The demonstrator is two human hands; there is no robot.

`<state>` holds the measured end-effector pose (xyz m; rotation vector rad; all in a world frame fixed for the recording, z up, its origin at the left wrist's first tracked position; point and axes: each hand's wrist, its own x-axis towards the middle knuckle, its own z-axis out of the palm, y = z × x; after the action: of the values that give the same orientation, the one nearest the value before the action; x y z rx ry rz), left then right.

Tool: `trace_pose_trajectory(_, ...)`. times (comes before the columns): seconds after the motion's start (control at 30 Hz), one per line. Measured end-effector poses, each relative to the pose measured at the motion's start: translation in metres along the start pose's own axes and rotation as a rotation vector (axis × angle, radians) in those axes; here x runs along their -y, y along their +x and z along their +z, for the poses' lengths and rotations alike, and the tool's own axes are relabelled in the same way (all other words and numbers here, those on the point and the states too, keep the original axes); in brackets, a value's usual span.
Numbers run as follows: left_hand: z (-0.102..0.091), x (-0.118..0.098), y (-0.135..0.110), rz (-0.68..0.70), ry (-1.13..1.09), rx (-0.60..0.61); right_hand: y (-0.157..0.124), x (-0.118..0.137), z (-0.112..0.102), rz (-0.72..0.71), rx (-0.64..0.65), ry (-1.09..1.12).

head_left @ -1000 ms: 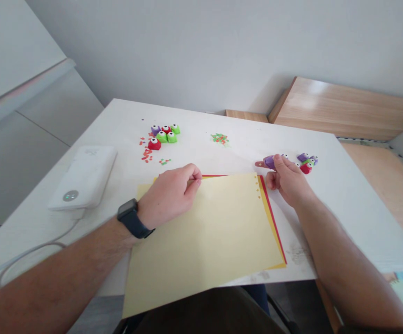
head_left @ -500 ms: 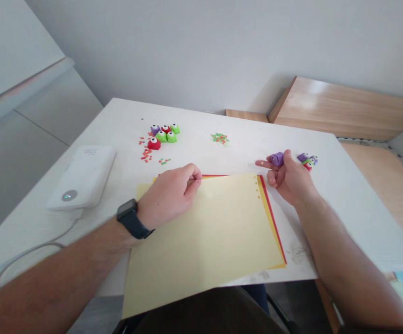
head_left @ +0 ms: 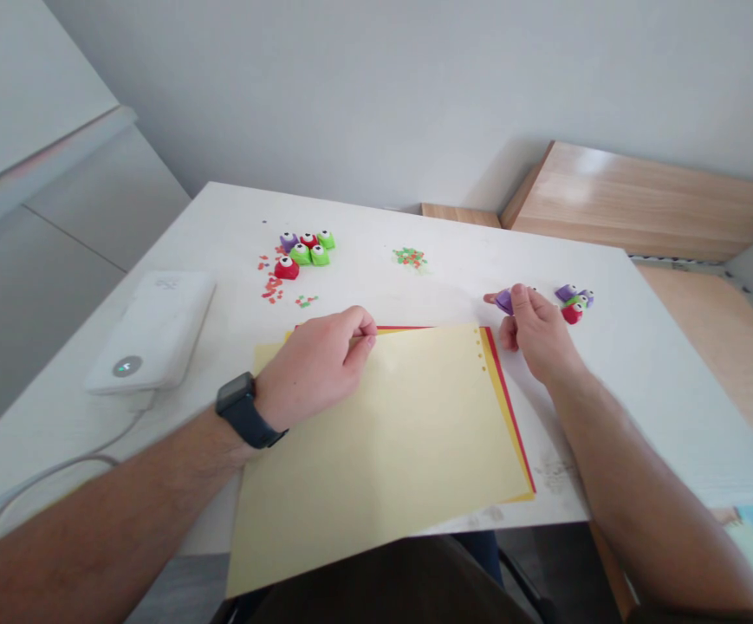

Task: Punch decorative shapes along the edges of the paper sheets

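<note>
In my right hand [head_left: 538,334] is a small purple craft punch [head_left: 504,301], with the thumb pressed on its top and the fingers around it. It is above the table, just beyond the right corner of the paper. My left hand [head_left: 321,355], with a dark watch at the wrist, lies on the far edge of a cream sheet [head_left: 382,451]. Its thumb and index finger are pinched together; whatever may be between them is hidden. Several small holes [head_left: 480,354] run down the sheet near its far right corner. Yellow and red sheets [head_left: 509,399] show beneath it.
Punches with eyes [head_left: 301,251] in red, green and purple sit at the back left beside scattered paper bits [head_left: 272,289]. More confetti [head_left: 410,257] lies at the back centre. Another cluster of punches [head_left: 574,303] stands right. A white power bank [head_left: 155,329] with a cable is left.
My right hand has turned over and shifted slightly left, bringing its thumb onto the purple punch. The extended index finger, which had a tiny pale piece on it, is now mostly hidden. The left hand stays put.
</note>
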<state>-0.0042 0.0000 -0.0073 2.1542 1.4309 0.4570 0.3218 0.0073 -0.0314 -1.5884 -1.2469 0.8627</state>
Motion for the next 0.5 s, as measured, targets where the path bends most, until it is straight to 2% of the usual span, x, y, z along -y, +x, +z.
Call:
trace_pose_trajectory(0.17,0.0000,0.0003,-0.0003,-0.002,0.006,0.001,-0.0031,-0.0009,-0.0020,-0.031,0.067,-0.211)
trace_pose_trajectory(0.37,-0.0002,-0.0005,0.0012,0.004,0.024,-0.002,-0.0042,-0.0001,-0.0020,-0.086,0.036,-0.327)
trace_pose_trajectory(0.5,-0.0002,0.0005,0.0004,0.000,0.038,0.014,-0.0054,0.0018,-0.0024,-0.071,0.036,-0.359)
